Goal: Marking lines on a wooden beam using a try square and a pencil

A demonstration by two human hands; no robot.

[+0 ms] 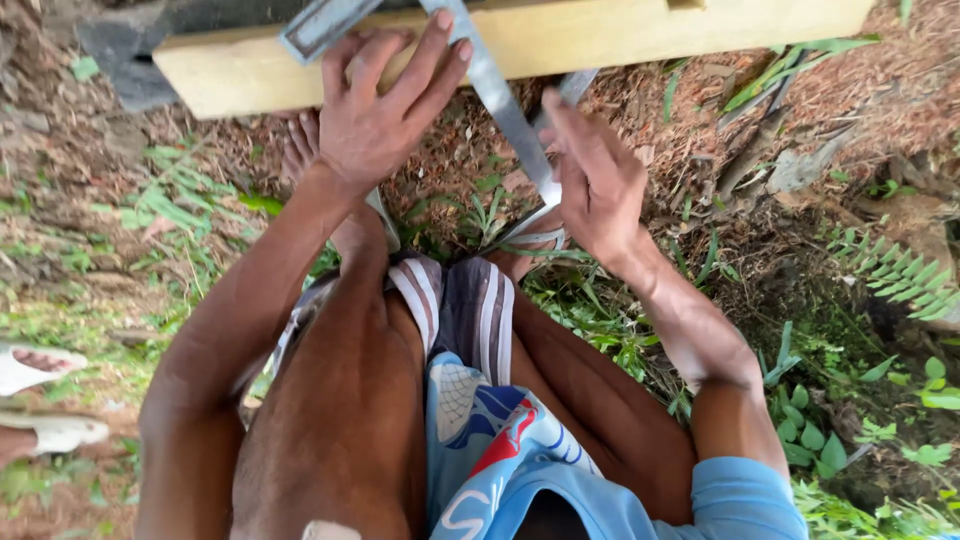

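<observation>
While the person squats over bare, leaf-strewn ground, the head camera looks straight down past their knees onto a pale wooden plank (620,35) that runs across the top of the picture. A metal square (500,100), a flat grey steel tool with two arms, lies against this plank: one arm crosses the wood near the left hand, the other slants down off the plank's near edge toward the right hand.

The left hand (375,115) is spread flat, fingers fanned and pressed down over the plank's near edge and the square's upper part; its grip is open, a palm-down press rather than a clasp, which would pin the tool against the wood so it cannot slide. The right hand (595,180) sits below the plank, fingers curled about the lower end of the slanting arm; how tightly they close I cannot tell, since the back of the hand hides the fingertips. Held so, that hand seems to steady and steer the free arm while the other anchors it.

Under the hands show striped shorts (460,305), a light blue shirt (560,470) and sandalled feet (530,240) planted just below the plank. At the left edge, well apart, another person's feet in white sandals (40,400) stand on the ground. Green ferns (900,275) and weeds grow to the right.
</observation>
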